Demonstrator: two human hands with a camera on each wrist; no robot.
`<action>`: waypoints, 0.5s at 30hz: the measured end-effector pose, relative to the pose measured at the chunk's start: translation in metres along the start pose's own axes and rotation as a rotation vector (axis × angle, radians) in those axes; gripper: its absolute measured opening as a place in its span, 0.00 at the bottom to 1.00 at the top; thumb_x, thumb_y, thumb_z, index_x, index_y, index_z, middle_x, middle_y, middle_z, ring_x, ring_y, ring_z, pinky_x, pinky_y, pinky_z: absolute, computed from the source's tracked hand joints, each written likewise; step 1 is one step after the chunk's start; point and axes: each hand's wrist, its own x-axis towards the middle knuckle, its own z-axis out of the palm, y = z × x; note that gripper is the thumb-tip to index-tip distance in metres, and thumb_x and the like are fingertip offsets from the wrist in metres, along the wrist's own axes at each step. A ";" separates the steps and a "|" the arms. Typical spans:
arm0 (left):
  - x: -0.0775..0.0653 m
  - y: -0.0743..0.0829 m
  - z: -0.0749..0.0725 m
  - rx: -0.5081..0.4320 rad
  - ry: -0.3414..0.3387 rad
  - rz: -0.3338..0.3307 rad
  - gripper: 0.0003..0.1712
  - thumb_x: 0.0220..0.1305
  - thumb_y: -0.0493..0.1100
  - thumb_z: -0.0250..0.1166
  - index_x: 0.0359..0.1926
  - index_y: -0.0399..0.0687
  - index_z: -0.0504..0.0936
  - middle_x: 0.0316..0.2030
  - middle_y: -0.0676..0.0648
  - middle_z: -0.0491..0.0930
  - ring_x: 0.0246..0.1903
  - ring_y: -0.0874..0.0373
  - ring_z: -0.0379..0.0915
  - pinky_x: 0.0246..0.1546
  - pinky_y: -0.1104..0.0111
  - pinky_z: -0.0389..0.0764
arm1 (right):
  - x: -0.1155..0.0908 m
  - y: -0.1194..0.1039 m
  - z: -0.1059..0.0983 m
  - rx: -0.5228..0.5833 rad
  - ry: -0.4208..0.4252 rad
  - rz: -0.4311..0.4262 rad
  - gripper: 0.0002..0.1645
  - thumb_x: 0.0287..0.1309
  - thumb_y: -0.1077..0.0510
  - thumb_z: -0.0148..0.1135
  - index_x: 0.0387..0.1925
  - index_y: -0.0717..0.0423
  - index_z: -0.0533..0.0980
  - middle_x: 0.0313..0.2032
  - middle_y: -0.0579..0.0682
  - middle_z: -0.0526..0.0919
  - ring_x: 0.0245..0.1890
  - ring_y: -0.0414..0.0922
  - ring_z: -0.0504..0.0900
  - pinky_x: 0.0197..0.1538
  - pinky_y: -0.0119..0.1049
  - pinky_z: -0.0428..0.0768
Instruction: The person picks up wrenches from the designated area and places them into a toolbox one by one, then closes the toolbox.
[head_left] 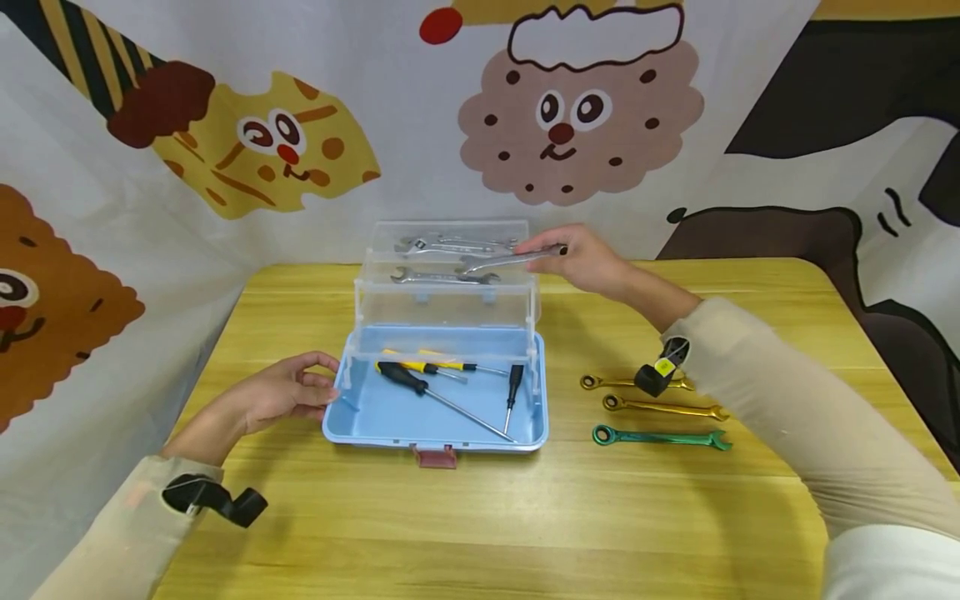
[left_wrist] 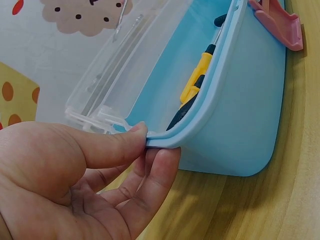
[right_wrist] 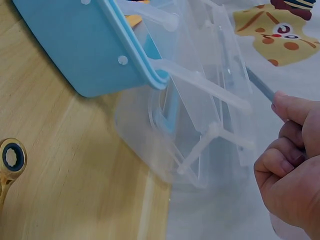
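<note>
A blue toolbox point(head_left: 360, 439) stands unfolded, its clear stepped trays point(head_left: 442, 310) raised at the back. My left hand point(head_left: 288, 392) pinches the box's left rim between thumb and fingers, plain in the left wrist view, where the rim point(left_wrist: 165, 141) passes under the thumb. Above the trays, my right hand point(head_left: 585, 260) grips a silver wrench point(head_left: 501, 261) by one end, its other end pointing left. Several silver wrenches lie in the trays, among them one wrench point(head_left: 442, 277) in the lower tray. A large black screwdriver point(head_left: 405, 379) lies inside the box.
Also in the box are a small black screwdriver point(head_left: 514, 385) and yellow-handled screwdrivers point(head_left: 420, 365). Right of it on the wooden table point(head_left: 495, 533) lie two gold wrenches, the nearer gold wrench point(head_left: 660, 407) above a green wrench point(head_left: 660, 437). A printed cloth point(head_left: 420, 150) hangs behind.
</note>
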 end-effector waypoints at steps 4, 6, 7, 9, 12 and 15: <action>0.000 -0.001 -0.001 0.004 0.003 0.002 0.18 0.73 0.30 0.59 0.59 0.36 0.66 0.38 0.47 0.79 0.37 0.55 0.81 0.42 0.65 0.85 | 0.004 -0.002 0.005 -0.006 -0.016 0.001 0.18 0.70 0.60 0.64 0.58 0.59 0.81 0.64 0.54 0.78 0.65 0.51 0.72 0.66 0.51 0.71; 0.000 -0.002 -0.001 0.006 0.005 0.000 0.18 0.73 0.30 0.59 0.59 0.36 0.66 0.38 0.47 0.79 0.37 0.56 0.81 0.42 0.65 0.85 | 0.006 -0.004 0.007 -0.013 -0.018 0.004 0.18 0.69 0.60 0.64 0.58 0.59 0.81 0.64 0.55 0.78 0.64 0.51 0.73 0.64 0.50 0.72; 0.001 -0.002 -0.001 0.006 0.004 0.001 0.18 0.73 0.30 0.59 0.59 0.36 0.66 0.38 0.47 0.79 0.37 0.56 0.81 0.42 0.65 0.85 | 0.007 -0.004 0.007 -0.021 -0.020 0.002 0.18 0.69 0.60 0.64 0.58 0.60 0.81 0.64 0.55 0.78 0.63 0.51 0.74 0.63 0.49 0.73; 0.001 -0.002 -0.001 0.008 0.002 0.003 0.18 0.73 0.31 0.59 0.59 0.36 0.65 0.38 0.47 0.79 0.37 0.56 0.81 0.42 0.66 0.85 | 0.009 -0.006 0.008 -0.032 -0.027 0.001 0.18 0.69 0.60 0.64 0.58 0.60 0.81 0.62 0.55 0.79 0.59 0.52 0.75 0.60 0.48 0.74; 0.001 -0.002 -0.001 0.009 0.004 0.002 0.18 0.73 0.31 0.60 0.59 0.37 0.65 0.38 0.47 0.79 0.37 0.56 0.81 0.42 0.66 0.85 | 0.011 -0.007 0.006 -0.031 -0.037 0.014 0.20 0.69 0.59 0.65 0.59 0.60 0.78 0.61 0.55 0.78 0.56 0.52 0.74 0.56 0.46 0.74; 0.001 -0.003 -0.002 0.008 0.001 0.005 0.18 0.73 0.31 0.60 0.59 0.37 0.65 0.38 0.47 0.79 0.36 0.56 0.81 0.42 0.66 0.85 | 0.011 -0.008 0.004 0.010 -0.027 0.049 0.23 0.69 0.57 0.64 0.61 0.62 0.73 0.56 0.54 0.76 0.49 0.49 0.73 0.49 0.41 0.74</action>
